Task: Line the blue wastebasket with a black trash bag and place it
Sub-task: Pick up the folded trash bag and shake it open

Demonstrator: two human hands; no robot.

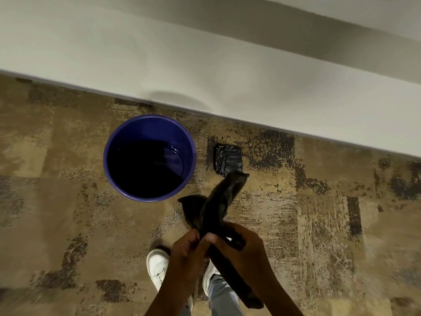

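The blue wastebasket (150,158) stands upright on the carpet near the wall, seen from above, its inside dark. A black trash bag (215,206), still folded into a long strip, is held in front of me to the right of the basket. My left hand (185,254) pinches it near the middle. My right hand (246,249) grips the same strip, and its lower end hangs down past my right wrist. The bag's upper end fans out above both hands.
A folded stack of black bags (228,158) lies on the carpet right of the basket. A white wall and baseboard (205,83) run across the top. My white shoes (157,267) stand on the patterned brown carpet below the hands.
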